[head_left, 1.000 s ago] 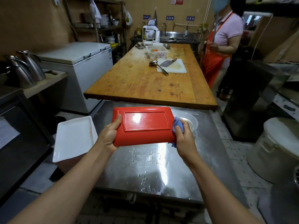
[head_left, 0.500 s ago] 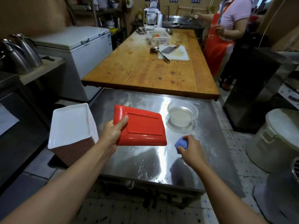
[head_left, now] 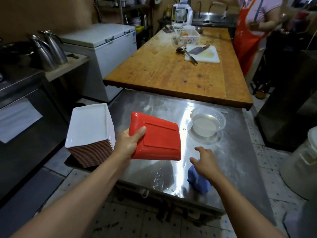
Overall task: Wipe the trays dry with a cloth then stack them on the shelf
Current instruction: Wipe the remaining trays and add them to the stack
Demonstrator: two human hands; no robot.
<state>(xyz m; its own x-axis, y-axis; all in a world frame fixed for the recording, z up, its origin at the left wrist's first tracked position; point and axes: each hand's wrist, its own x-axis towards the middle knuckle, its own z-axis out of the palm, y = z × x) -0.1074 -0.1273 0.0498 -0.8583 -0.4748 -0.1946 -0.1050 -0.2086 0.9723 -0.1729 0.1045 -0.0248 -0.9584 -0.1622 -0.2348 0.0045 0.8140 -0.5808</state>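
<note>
Red and glossy, a rectangular plastic tray (head_left: 157, 140) is held underside up, tilted, above the wet stainless-steel surface (head_left: 223, 160), the left hand (head_left: 129, 145) gripping its near-left corner, thumb on top. The right hand (head_left: 205, 162), fingers spread and holding nothing, hovers over a crumpled blue cloth (head_left: 199, 182) lying on the surface. A stack of white rectangular trays (head_left: 90, 133) stands just left.

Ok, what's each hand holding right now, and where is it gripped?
The left hand grips the red tray by its left edge, thumb on the underside. The right hand holds nothing, fingers spread above the blue cloth.
</note>
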